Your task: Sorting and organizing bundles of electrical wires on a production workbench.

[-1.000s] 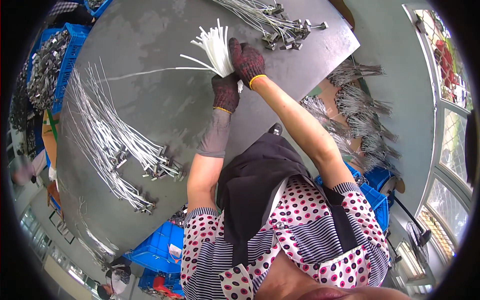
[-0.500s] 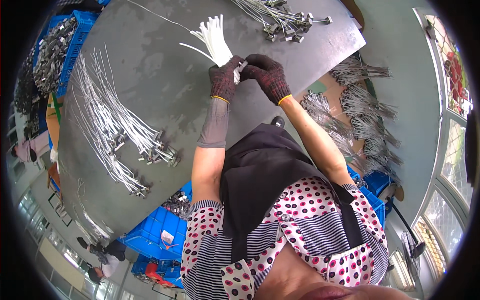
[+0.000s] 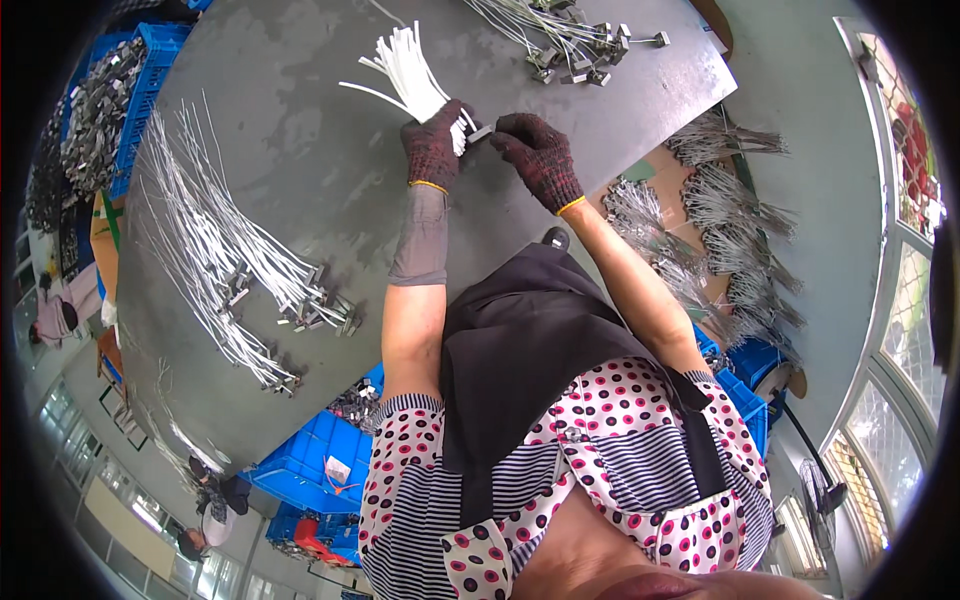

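My left hand [image 3: 432, 148], in a dark knitted work glove, is closed around a bundle of white wires [image 3: 415, 75]. Their loose ends fan out up and to the left above the fist. A small grey block-shaped end piece [image 3: 481, 133] sticks out between my two hands. My right hand [image 3: 540, 158], gloved alike, is closed in a pinch, its fingertips at the outer end of that piece. Whether the piece is joined to one of the held wires is hard to see.
On the grey metal table [image 3: 330, 180], white wires with dark block ends [image 3: 225, 270] lie left, and another bunch [image 3: 585, 45] lies at the far edge. Wire bundles [image 3: 735, 230] are stacked at right. Blue crates [image 3: 310, 460] stand below the table edge; another [image 3: 150, 90] holds small parts.
My left hand has shifted slightly left and down with the wire bundle. My right hand has drawn apart from it, and the grey end piece now shows between them.
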Available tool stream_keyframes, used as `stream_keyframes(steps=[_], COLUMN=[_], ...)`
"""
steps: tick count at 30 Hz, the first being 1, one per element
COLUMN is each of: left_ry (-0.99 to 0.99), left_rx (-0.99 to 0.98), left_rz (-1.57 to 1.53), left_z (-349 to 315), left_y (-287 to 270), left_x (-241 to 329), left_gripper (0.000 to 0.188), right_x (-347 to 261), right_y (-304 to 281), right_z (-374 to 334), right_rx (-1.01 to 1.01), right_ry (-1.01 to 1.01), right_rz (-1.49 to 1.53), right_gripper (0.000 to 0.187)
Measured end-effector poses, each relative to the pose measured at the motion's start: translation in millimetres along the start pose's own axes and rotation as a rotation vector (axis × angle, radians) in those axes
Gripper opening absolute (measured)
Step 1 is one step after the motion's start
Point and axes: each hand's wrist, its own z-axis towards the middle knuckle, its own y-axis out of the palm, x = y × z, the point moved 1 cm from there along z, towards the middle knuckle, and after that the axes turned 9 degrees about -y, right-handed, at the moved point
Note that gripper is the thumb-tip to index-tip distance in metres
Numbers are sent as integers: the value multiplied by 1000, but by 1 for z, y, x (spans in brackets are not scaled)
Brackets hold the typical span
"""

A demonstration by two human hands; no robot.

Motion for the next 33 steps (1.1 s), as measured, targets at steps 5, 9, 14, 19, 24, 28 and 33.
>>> stream_keyframes(steps=[5, 9, 14, 19, 24, 28, 33], left_ry=[-51, 182, 210, 411, 112, 27, -58], left_rx=[-69, -40, 450, 522, 151, -165, -197], left_rz=[15, 451, 820, 663, -76, -401, -304], left_z=[8, 24, 10, 7, -42, -55, -73], left_y=[-2, -21, -31, -57, -21, -16, -2], left_x=[-7, -22, 1, 8, 11, -25, -62], left_gripper=[11, 19, 28, 26, 22, 17, 22], right_x=[-8, -7, -13, -29, -14, -35, -39], right_y=[12, 17, -24, -67, -80, -79, -91], right_z=[4, 16, 48, 86, 100, 68, 33], right_rx=[-24, -60, 230, 384, 106, -60, -160], right_ry=[189, 20, -225, -118, -2, 147, 324], right_rz=[138, -14, -417, -913, -987, -937, -329], right_gripper=[27, 31, 24, 34, 46, 39, 35])
